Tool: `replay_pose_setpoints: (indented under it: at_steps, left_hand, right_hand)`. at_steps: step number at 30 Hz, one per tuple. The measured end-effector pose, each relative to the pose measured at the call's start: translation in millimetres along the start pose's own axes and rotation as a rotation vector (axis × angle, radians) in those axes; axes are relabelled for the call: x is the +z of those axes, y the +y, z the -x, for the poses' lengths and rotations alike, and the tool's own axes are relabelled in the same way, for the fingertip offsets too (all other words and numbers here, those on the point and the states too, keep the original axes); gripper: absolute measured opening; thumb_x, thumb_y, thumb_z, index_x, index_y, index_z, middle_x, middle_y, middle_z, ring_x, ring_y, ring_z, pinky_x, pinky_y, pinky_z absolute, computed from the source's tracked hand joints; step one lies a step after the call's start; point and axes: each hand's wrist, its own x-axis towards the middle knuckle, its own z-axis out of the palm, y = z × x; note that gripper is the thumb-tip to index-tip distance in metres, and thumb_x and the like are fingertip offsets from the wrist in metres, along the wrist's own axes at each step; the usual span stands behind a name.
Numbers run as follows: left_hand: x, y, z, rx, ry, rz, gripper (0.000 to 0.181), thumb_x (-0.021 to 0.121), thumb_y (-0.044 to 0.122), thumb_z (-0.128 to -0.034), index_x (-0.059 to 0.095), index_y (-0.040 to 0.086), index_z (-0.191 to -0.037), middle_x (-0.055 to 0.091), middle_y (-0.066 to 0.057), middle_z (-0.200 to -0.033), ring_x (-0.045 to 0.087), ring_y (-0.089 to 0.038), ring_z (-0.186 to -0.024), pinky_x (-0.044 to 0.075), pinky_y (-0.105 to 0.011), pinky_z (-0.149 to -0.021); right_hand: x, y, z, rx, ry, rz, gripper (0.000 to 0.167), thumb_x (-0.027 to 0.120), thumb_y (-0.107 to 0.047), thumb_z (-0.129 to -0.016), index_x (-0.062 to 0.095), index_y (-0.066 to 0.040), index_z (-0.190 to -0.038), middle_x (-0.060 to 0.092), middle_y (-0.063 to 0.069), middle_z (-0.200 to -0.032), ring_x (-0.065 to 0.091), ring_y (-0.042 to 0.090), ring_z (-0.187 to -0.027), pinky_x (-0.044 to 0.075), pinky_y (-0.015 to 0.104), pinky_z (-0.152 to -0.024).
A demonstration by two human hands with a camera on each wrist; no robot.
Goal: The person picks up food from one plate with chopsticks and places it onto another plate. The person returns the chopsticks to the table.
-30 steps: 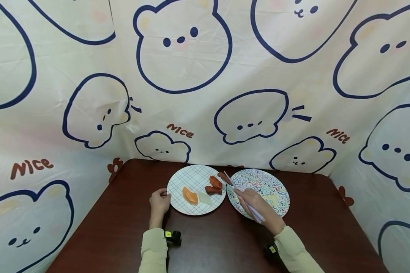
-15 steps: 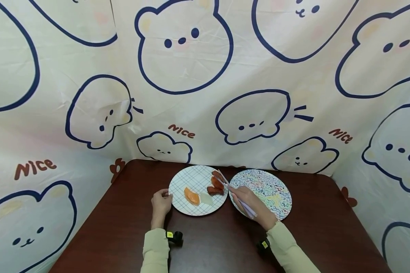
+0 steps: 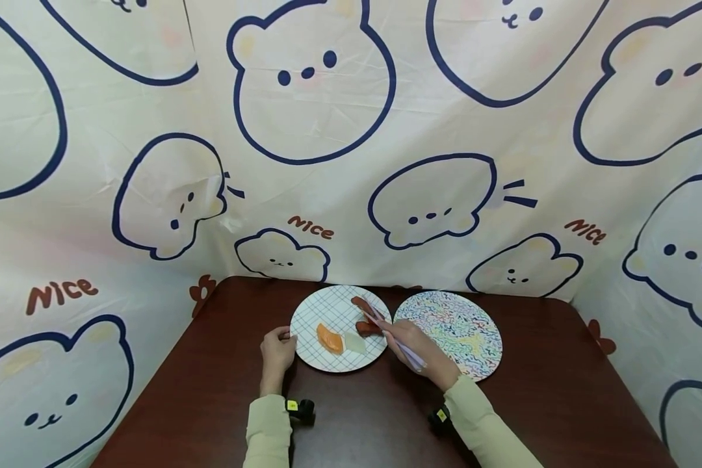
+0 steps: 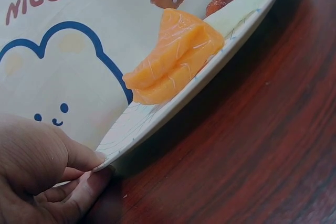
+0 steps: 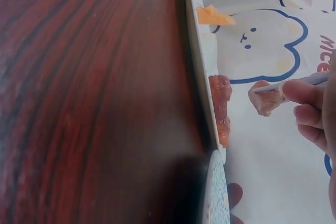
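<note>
My left hand (image 3: pixel 277 354) pinches the left rim of the white checked plate (image 3: pixel 327 299) between thumb and fingers. My right hand (image 3: pixel 415 344) grips pale purple chopsticks (image 3: pixel 408 355). Their tips hold a brown piece of meat (image 5: pixel 266 98), raised above the plate in the right wrist view. On the plate lie an orange salmon-like slice (image 4: pixel 173 59) with white lines, a pale, whitish slice (image 3: pixel 354 342) and glossy reddish-brown meat pieces (image 5: pixel 220 106). The chopsticks and hand partly cover these pieces in the head view.
A round plate with a multicoloured speckled pattern (image 3: pixel 468 325) stands at the right, against the checked plate. Both are on a dark brown wooden table (image 3: pixel 351 416). A cartoon-printed cloth (image 3: pixel 351 195) rises behind the table's back edge.
My right hand has moved left with the chopsticks, carrying the brown meat piece from between the plates to above the checked plate. My left hand stays at the plate rim.
</note>
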Motion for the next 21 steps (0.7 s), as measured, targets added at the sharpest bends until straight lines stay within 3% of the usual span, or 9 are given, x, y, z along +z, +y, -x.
replay_pose_setpoints:
  at_steps: [5,13,21]
  left_hand:
    - [1.7,0.1,0.4,0.001,0.007,-0.003,0.034,0.061,0.007,-0.0985,0.063,-0.009,-0.128,0.064,-0.028,-0.116,0.067,-0.041,-0.107,0.057,-0.051,-0.085]
    - [1.3,-1.1,0.4,-0.003,-0.003,0.0,0.035,0.06,0.007,-0.099,0.062,-0.009,-0.13,0.064,-0.028,-0.118,0.066,-0.041,-0.108,0.057,-0.051,-0.085]
    - [0.3,-0.2,-0.8,-0.001,0.0,-0.005,0.035,0.061,0.007,-0.099,0.062,-0.009,-0.129,0.064,-0.028,-0.117,0.066,-0.041,-0.107,0.056,-0.051,-0.084]
  right_hand:
    - [2.9,-1.0,-6.0,0.052,-0.038,-0.055,0.032,0.05,-0.012,-0.106,0.069,-0.001,-0.129,0.075,0.01,-0.097,0.064,0.017,-0.082,0.058,0.036,-0.076]
    - [14.6,2.1,-8.5,-0.055,0.012,0.032,0.031,0.054,-0.007,-0.103,0.067,0.003,-0.129,0.073,0.01,-0.094,0.066,0.017,-0.081,0.059,0.032,-0.074]
    - [17.8,-2.4,-14.8,-0.015,-0.027,-0.059,0.031,0.053,-0.007,-0.104,0.067,0.005,-0.129,0.074,0.015,-0.107,0.07,0.02,-0.089,0.06,0.036,-0.08]
